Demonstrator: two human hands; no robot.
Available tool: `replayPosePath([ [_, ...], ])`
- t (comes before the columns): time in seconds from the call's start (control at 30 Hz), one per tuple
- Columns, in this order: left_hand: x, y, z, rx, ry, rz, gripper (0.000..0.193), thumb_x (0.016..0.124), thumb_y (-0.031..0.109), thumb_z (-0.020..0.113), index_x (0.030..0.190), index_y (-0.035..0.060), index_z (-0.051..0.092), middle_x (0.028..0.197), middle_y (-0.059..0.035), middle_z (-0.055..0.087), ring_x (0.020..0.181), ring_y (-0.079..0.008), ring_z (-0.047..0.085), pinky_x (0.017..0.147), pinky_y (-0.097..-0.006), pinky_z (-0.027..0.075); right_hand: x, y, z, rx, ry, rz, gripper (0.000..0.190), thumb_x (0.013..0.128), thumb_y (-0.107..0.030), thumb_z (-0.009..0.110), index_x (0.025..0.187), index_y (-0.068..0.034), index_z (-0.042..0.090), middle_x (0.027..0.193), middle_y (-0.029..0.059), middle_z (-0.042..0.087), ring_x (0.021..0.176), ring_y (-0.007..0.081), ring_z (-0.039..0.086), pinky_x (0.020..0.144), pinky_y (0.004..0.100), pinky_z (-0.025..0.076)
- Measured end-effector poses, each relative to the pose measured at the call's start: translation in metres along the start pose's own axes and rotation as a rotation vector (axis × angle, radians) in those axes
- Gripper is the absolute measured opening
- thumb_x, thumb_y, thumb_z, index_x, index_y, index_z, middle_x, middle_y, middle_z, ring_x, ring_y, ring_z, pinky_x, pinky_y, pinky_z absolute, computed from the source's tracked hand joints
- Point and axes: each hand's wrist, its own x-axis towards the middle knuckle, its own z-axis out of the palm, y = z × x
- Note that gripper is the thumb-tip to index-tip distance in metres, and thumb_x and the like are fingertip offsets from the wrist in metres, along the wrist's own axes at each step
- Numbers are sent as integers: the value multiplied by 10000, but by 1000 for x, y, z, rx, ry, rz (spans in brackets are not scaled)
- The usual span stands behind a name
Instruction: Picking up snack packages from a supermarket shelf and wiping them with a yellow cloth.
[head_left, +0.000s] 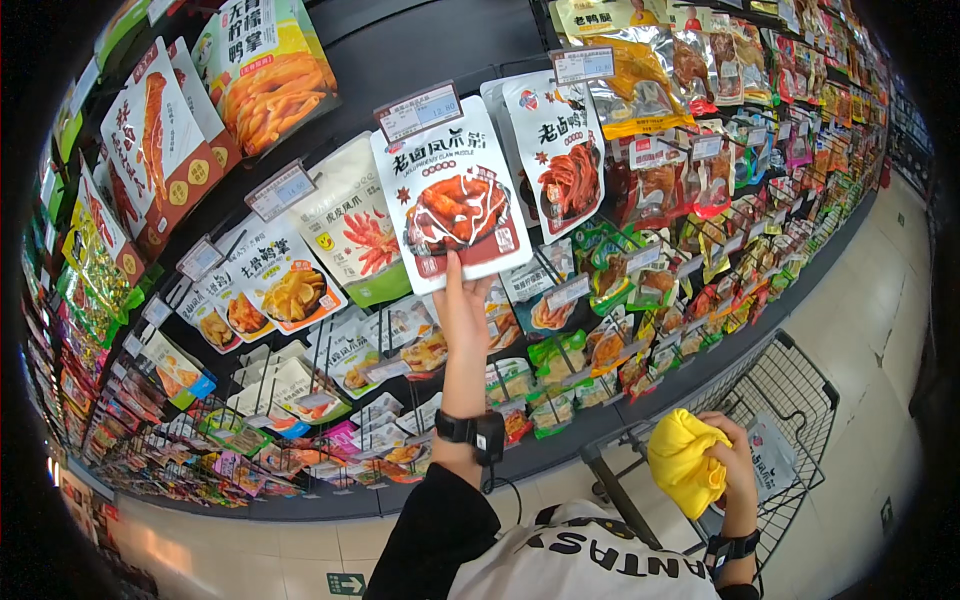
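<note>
My left hand grips the lower edge of a white and brown snack pouch, one finger in front and the others partly hidden behind it. The pouch's top lies behind a price tag on the rack. In my right hand, lower right, is a bunched yellow cloth. Just beyond that hand stands a wire shopping cart, with a grey and white pouch inside it. Beside the held pouch hang a white pouch to the right and a cream and green pouch to the left.
Rows of packaged snacks hang from metal hooks along the dark shelf rack. Price tags stick out in front of the packets. Larger boxes stand at upper left. Pale floor tiles run below the rack.
</note>
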Motion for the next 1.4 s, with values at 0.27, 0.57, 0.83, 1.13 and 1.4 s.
replayPosePath([
  [0.27, 77, -29, -4, -241, 284, -344, 532, 830, 263, 595, 1227, 9, 349, 1229, -183, 417, 1157, -324, 408, 995, -463, 333, -4, -16, -10, -101, 43, -14, 305, 566, -41, 509, 844, 61, 579, 981, 113, 543, 901, 198, 522, 816, 269, 396],
  [0.57, -48, -46, 24, -153, -130, -438, 121, 830, 147, 510, 921, 67, 517, 824, -42, 543, 789, -146, 512, 766, -326, 421, -58, 18, -106, -483, 315, 453, 249, 685, -107, 570, 849, 74, 618, 793, 97, 619, 703, 167, 584, 643, 262, 464],
  [0.83, -109, -75, 36, 88, -448, -636, 65, 851, 116, 456, 868, 60, 484, 741, -33, 487, 693, -123, 470, 660, -270, 387, -124, 103, -181, -475, 701, 712, 271, 728, -149, 591, 856, 87, 627, 704, 104, 625, 582, 160, 596, 529, 270, 472],
  [1.13, -135, -94, 44, 100, -511, -743, 76, 850, 101, 460, 890, 48, 498, 752, -42, 517, 725, -121, 508, 640, -245, 411, -128, 140, -203, -531, 692, 580, 289, 718, -148, 618, 917, 60, 635, 756, 110, 641, 642, 175, 616, 603, 281, 491],
  [1.4, -154, -114, 34, 167, -573, -847, 88, 860, 114, 461, 892, 47, 508, 777, -52, 556, 701, -125, 537, 644, -248, 435, -109, 109, -177, -1025, 708, 480, 305, 655, -195, 634, 867, 24, 653, 783, 164, 640, 704, 258, 624, 682, 329, 489],
])
